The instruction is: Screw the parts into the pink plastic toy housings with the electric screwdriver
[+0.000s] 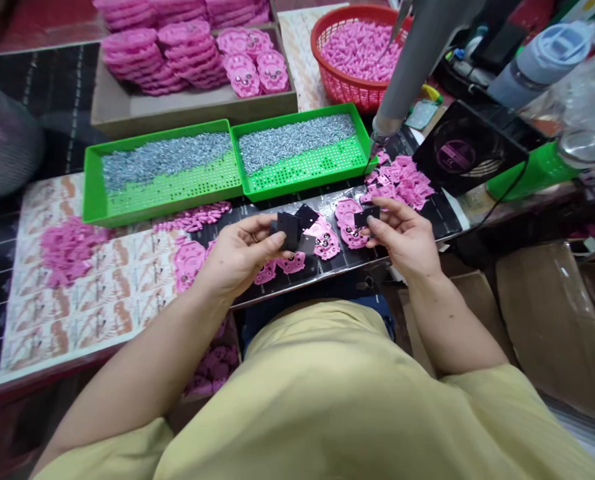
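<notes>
My left hand (242, 253) pinches a small stack of black square plates (288, 230) between thumb and fingers. In my right hand (402, 233) is a single black plate (366, 217), gripped at its right edge. Pink toy-like plastic shells lie on the table edge below and between the hands. One pink shell (348, 223) sits just left of my right fingertips, partly behind the plate. Another pink shell (326, 240), with shiny round metal parts on it, lies between the hands. More black plates (307, 217) rest over the shells beside my left hand.
Two green trays (162, 177) of small metal pieces stand behind the hands. Farther back are a cardboard box (192, 110) of stacked pink shells and a red basket (347, 90) of pink pieces. A grey upright tool (402, 73) hangs near a small black fan (470, 150). Pink part piles (72, 250) flank the trays.
</notes>
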The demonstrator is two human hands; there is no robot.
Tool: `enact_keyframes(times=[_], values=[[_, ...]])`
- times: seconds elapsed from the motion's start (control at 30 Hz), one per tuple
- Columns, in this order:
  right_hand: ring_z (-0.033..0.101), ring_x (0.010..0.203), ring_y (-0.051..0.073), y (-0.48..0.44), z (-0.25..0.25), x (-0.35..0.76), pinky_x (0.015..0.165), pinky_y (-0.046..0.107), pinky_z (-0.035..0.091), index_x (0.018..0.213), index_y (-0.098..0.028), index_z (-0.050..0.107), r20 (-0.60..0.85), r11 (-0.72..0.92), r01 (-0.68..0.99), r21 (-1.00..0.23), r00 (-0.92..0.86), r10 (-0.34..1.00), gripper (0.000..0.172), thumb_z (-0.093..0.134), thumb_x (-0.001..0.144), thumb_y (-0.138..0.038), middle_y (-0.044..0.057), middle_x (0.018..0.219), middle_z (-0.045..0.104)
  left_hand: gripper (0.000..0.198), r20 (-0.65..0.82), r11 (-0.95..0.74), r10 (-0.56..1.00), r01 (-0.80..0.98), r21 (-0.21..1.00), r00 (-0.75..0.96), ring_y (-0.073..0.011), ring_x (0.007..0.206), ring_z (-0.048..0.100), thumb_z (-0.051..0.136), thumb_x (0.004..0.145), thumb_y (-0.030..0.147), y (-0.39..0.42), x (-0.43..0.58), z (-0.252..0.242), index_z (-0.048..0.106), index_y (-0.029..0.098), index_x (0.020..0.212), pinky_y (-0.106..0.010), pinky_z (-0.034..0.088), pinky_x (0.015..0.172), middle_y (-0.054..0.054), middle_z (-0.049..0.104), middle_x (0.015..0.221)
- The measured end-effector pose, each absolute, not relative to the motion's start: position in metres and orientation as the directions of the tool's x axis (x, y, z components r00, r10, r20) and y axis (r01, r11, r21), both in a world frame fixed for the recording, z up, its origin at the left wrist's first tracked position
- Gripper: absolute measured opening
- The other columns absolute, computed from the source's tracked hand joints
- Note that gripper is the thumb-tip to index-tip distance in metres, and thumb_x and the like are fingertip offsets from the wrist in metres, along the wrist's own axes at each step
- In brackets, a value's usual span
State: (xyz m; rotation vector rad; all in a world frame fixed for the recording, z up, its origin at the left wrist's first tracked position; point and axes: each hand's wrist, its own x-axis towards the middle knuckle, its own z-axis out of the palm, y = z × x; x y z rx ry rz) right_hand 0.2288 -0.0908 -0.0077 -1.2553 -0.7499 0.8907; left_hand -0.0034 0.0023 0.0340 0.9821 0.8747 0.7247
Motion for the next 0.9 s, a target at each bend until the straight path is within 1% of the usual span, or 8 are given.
enact_keyframes(times=[0.07, 0.1, 0.17, 0.23, 0.33, 0.47, 0.8, 0.9], values=[[0.072, 0.076, 0.014, -0.099, -0.010, 0.236, 0.064, 0.025, 0.063, 0.105, -0.027, 0.071, 0.198, 0.151, 0.136, -0.979, 0.470, 0.860, 0.030, 0.077, 0.076, -0.028, -0.003, 0.086, 0.071, 0.044, -0.288, 0.379, 0.848, -0.128, 0.917, 0.446, -0.0102, 0.060, 0.067, 0.096, 0.046, 0.029, 0.003, -0.005, 0.036, 0.075, 0.017, 0.083, -0.017, 0.060, 0.054, -0.001, 0.073, 0.077], [0.073, 0.082, 0.014, -0.103, -0.010, 0.240, 0.073, 0.027, 0.063, 0.105, -0.027, 0.071, 0.313, 0.183, 0.317, -0.931, 0.430, 0.847, 0.025, 0.072, 0.080, -0.023, -0.002, 0.092, 0.073, 0.045, -0.290, 0.378, 0.852, -0.129, 0.917, 0.436, -0.0100, 0.059, 0.066, 0.096, 0.045, 0.029, 0.003, -0.006, 0.037, 0.075, 0.017, 0.083, -0.017, 0.059, 0.053, 0.000, 0.073, 0.077], [0.072, 0.094, 0.016, -0.108, -0.010, 0.250, 0.089, 0.031, 0.060, 0.101, -0.025, 0.072, 0.489, 0.253, 0.604, -0.756, 0.262, 0.832, 0.020, 0.065, 0.085, -0.015, 0.000, 0.101, 0.074, 0.045, -0.303, 0.387, 0.852, -0.123, 0.914, 0.427, -0.0103, 0.059, 0.067, 0.097, 0.044, 0.029, 0.002, -0.008, 0.038, 0.074, 0.017, 0.081, -0.017, 0.059, 0.052, 0.000, 0.073, 0.075], [0.070, 0.103, 0.018, -0.109, -0.011, 0.259, 0.097, 0.035, 0.057, 0.099, -0.022, 0.070, 0.545, 0.338, 0.717, -0.610, 0.071, 0.835, 0.020, 0.061, 0.085, -0.010, 0.003, 0.106, 0.074, 0.045, -0.326, 0.402, 0.842, -0.097, 0.910, 0.430, -0.0110, 0.060, 0.067, 0.096, 0.045, 0.029, 0.001, -0.010, 0.038, 0.074, 0.016, 0.082, -0.018, 0.060, 0.053, 0.000, 0.073, 0.075], [0.066, 0.113, 0.022, -0.104, -0.015, 0.268, 0.097, 0.039, 0.057, 0.093, -0.021, 0.067, 0.560, 0.446, 0.745, -0.497, -0.118, 0.820, 0.016, 0.059, 0.086, -0.008, 0.005, 0.107, 0.074, 0.047, -0.355, 0.414, 0.824, -0.041, 0.909, 0.441, -0.0118, 0.061, 0.068, 0.096, 0.046, 0.031, -0.002, -0.011, 0.036, 0.073, 0.016, 0.084, -0.020, 0.061, 0.056, -0.001, 0.073, 0.078], [0.065, 0.116, 0.024, -0.093, -0.019, 0.269, 0.093, 0.042, 0.057, 0.090, -0.021, 0.066, 0.554, 0.492, 0.766, -0.413, -0.217, 0.804, 0.014, 0.059, 0.086, -0.009, 0.005, 0.107, 0.074, 0.049, -0.376, 0.440, 0.796, -0.028, 0.897, 0.475, -0.0129, 0.062, 0.069, 0.096, 0.047, 0.033, -0.005, -0.011, 0.033, 0.074, 0.015, 0.087, -0.020, 0.061, 0.057, -0.002, 0.074, 0.079], [0.065, 0.115, 0.026, -0.093, -0.018, 0.273, 0.104, 0.049, 0.049, 0.093, -0.019, 0.065, 0.493, 0.511, 0.752, -0.416, -0.286, 0.822, 0.024, 0.060, 0.075, -0.004, 0.007, 0.112, 0.073, 0.043, -0.366, 0.426, 0.765, 0.010, 0.905, 0.530, -0.0123, 0.060, 0.068, 0.094, 0.054, 0.033, -0.008, -0.010, 0.029, 0.074, 0.013, 0.087, -0.019, 0.061, 0.058, -0.003, 0.073, 0.075], [0.064, 0.116, 0.026, -0.099, -0.007, 0.263, 0.106, 0.047, 0.048, 0.096, -0.017, 0.067, 0.531, 0.491, 0.721, -0.489, -0.201, 0.823, 0.023, 0.063, 0.077, -0.006, 0.010, 0.115, 0.071, 0.043, -0.355, 0.413, 0.742, 0.029, 0.910, 0.569, -0.0123, 0.063, 0.068, 0.092, 0.057, 0.035, -0.010, -0.006, 0.028, 0.074, 0.013, 0.089, -0.021, 0.062, 0.060, -0.003, 0.072, 0.076]])
